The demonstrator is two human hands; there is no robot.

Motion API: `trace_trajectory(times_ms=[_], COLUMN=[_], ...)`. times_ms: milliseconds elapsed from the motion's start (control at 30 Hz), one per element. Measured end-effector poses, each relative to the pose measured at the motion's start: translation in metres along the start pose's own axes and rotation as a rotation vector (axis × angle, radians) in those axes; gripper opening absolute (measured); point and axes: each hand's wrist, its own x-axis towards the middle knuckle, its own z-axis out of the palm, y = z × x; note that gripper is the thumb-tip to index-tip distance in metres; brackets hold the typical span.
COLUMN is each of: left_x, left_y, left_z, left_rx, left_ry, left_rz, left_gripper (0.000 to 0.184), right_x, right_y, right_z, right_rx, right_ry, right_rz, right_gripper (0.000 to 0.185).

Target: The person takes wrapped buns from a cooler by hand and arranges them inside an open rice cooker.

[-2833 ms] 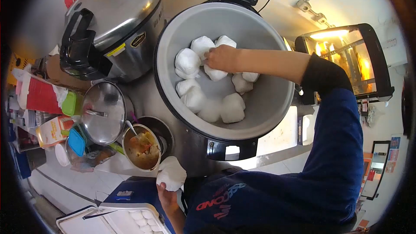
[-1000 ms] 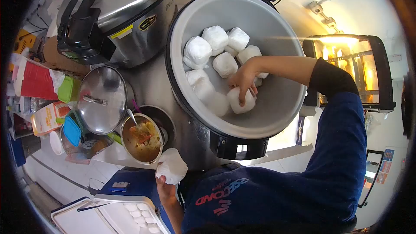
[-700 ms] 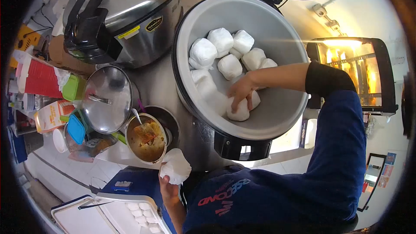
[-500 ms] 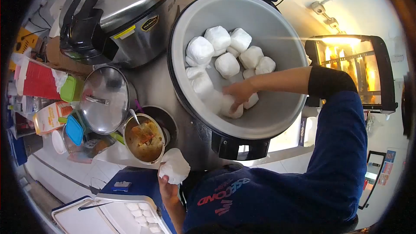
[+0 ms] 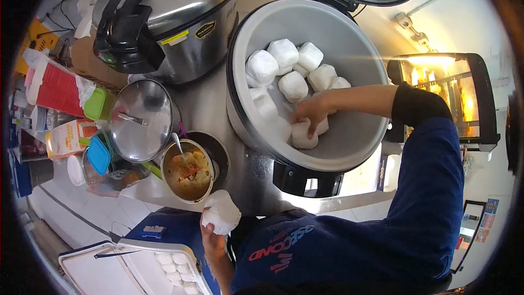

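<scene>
My left hand (image 5: pixel 214 240) holds a white wrapped bundle (image 5: pixel 222 213), rounded and papery, in front of the counter edge. Inside a large grey-lined pot (image 5: pixel 355 54), my right hand (image 5: pixel 312 112) has its fingers curled over another white bundle (image 5: pixel 304 134) near the bottom wall. Several similar bundles, such as one (image 5: pixel 293 87) in the middle, lie piled around that hand. Part of the pile is covered by my right hand and forearm.
A closed steel cooker (image 5: pixel 185 49) stands left of the pot. Nearby are a glass lid (image 5: pixel 141 120) and a bowl of reddish-brown food (image 5: pixel 188 172) with a spoon. An open blue cooler (image 5: pixel 164 229) holds more white bundles. A lit glass cabinet (image 5: pixel 442 98) stands right.
The view has shifted slightly, so the pots sit further right. My right hand has moved a little with its fingers on a bundle; my left hand still holds its bundle.
</scene>
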Motion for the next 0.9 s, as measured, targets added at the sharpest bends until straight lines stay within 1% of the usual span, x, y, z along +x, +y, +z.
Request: trace_trajectory(times_ms=[67, 167, 200, 333, 400, 500, 600, 700, 800, 867, 900], left_x=[-0.003, -0.005, -0.007, -0.009, -0.009, -0.008, -0.006, -0.005, -0.005, -0.005, -0.005], left_y=[0.000, 0.003, 0.005, 0.008, 0.005, 0.003, 0.000, -0.002, -0.004, -0.004, -0.002], left_z=[-0.002, -0.002, -0.002, -0.001, -0.003, -0.005, -0.004, 0.001, 0.006, 0.010, 0.014], left_rx=[-0.001, 0.012, 0.009, -0.016, -0.004, 0.020, 0.009, -0.002, -0.009, 0.008, 0.022], left_ry=[0.007, 0.013, 0.006, -0.026, 0.001, 0.018, 0.014, -0.010, -0.012, -0.016, -0.019], left_rz=[-0.002, 0.006, 0.003, 0.003, 0.010, 0.024, 0.019, -0.012, -0.006, -0.003, -0.003], left_gripper=[0.073, 0.073, 0.073, 0.073, 0.073, 0.073, 0.073, 0.073, 0.073, 0.072, 0.072], right_x=[-0.001, 0.006, 0.008, -0.005, -0.007, -0.004, -0.006, -0.004, 0.021, 0.016, 0.017], right_y=[0.006, 0.018, 0.010, -0.012, -0.014, -0.011, -0.017, 0.007, 0.014, -0.013, -0.018], right_z=[0.004, 0.014, 0.010, -0.004, -0.005, -0.001, -0.006, 0.009, 0.011, 0.004, 0.004], right_rx=[-0.161, -0.360, -0.423, -0.180, -0.122, -0.068, -0.043, 0.319, -0.368, -0.221, -0.219], right_ry=[-0.045, -0.125, -0.156, -0.055, -0.016, 0.022, 0.012, 0.155, 0.008, -0.010, -0.017], right_rz=[-0.046, -0.012, 0.014, 0.006, 0.065, -0.018, -0.036, -0.136, -0.113, 0.016, 0.058], right_gripper=[0.063, 0.066, 0.066, 0.057, 0.053, 0.050, 0.048, 0.045, 0.051, 0.058, 0.061])
